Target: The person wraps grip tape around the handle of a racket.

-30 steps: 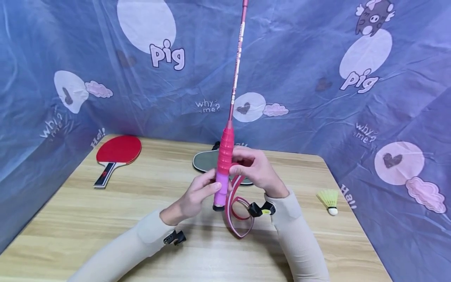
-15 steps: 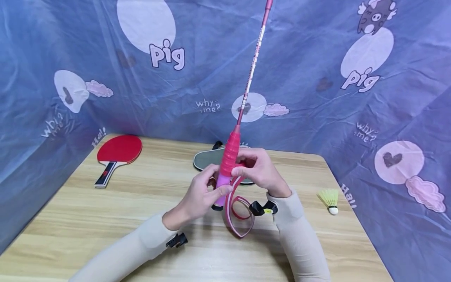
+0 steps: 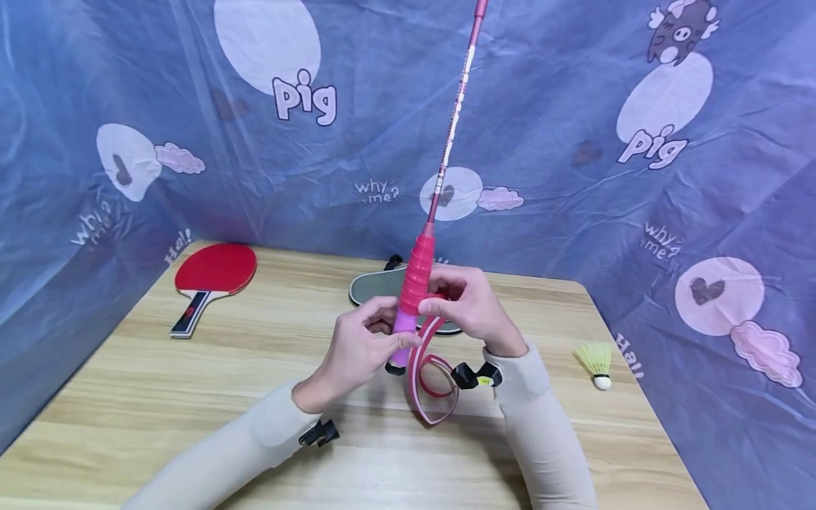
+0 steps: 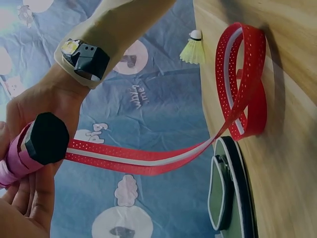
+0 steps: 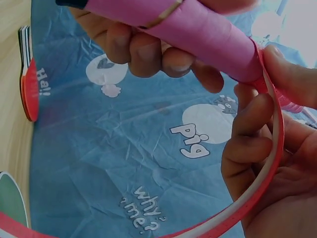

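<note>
A badminton racket (image 3: 418, 273) stands tilted up to the right in the head view, its head out of frame. Red overgrip tape covers the upper handle, while the lower part (image 5: 218, 44) is bare pink. My left hand (image 3: 358, 347) holds that lower part near the black butt cap (image 4: 48, 138). Higher up, my right hand (image 3: 468, 304) pinches the tape against the handle where the wrapping ends. From there a loose length of perforated red grip tape (image 4: 148, 162) with a pale centre stripe hangs down and curls in a loop on the table.
A red table tennis bat (image 3: 217, 269) lies at the back left of the wooden table (image 3: 287, 425). Behind the hands is a grey-green zipped case (image 3: 372, 287), partly hidden. A yellow shuttlecock (image 3: 596, 365) lies near the right edge. Blue patterned cloth surrounds the table.
The racket's shaft has leaned over to the right. My left hand has turned around the lower handle, its thumb moving right across it. The right hand keeps its pinch, nearly in place.
</note>
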### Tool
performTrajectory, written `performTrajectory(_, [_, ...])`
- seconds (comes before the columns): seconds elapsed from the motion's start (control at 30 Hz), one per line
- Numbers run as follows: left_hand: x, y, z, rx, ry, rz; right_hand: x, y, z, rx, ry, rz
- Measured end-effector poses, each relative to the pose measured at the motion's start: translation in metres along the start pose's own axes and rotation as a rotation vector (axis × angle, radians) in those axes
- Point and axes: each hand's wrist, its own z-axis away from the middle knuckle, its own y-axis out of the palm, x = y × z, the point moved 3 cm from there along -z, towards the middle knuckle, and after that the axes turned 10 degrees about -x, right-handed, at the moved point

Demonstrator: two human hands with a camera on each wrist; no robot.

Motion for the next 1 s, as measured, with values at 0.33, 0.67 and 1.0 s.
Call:
performTrajectory(0.33, [0.0002,-0.0008,-0.0008,-0.029,0.009,0.075,0.0015,0.0009,-0.0022,-0.013,0.017,0.084])
performTrajectory(0.67, [-0.0037,-0.0033,-0.0034,0.039,0.037,0.117,0.0032,0.0006,-0.0017,-0.024,0.022,0.047])
performTrajectory(1.0, [-0.0041,-0.0023,-0.0018,0.152,0.059,0.218,0.0010,0.0020,-0.0016,-0.005,-0.006,-0.060])
